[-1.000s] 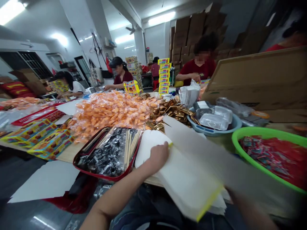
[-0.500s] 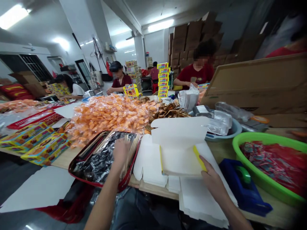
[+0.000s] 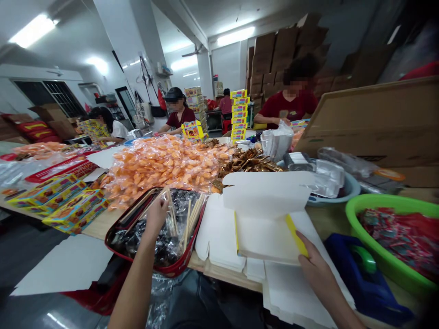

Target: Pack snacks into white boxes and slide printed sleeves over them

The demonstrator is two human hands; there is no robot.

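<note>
My left hand [image 3: 157, 215] is closed above a red-rimmed tray [image 3: 171, 270], with a few thin wooden sticks [image 3: 171, 212] at its fingers. More pale sticks [image 3: 192, 218] lean along the tray's right side, beside black pieces in clear plastic [image 3: 164, 250]. My right hand [image 3: 317, 269] grips the yellow side wall of a part-folded carton [image 3: 265, 235], thumb on the wall. The carton's white inside faces up, and its lid flap stands raised at the back. It rests on flat white carton blanks [image 3: 219, 237].
Behind the tray lies a heap of orange wrapped pieces [image 3: 164, 162], with brown-gold packets [image 3: 248, 160] beside it. A blue tape dispenser [image 3: 363, 278] and a green basin [image 3: 353, 214] of red packets stand right. Printed boxes [image 3: 75, 205] lie left. Co-workers sit across the table.
My left hand has moved left across the tray, away from the sticks at the right side, with a few sticks now at its fingers. My right hand keeps its grip on the carton.
</note>
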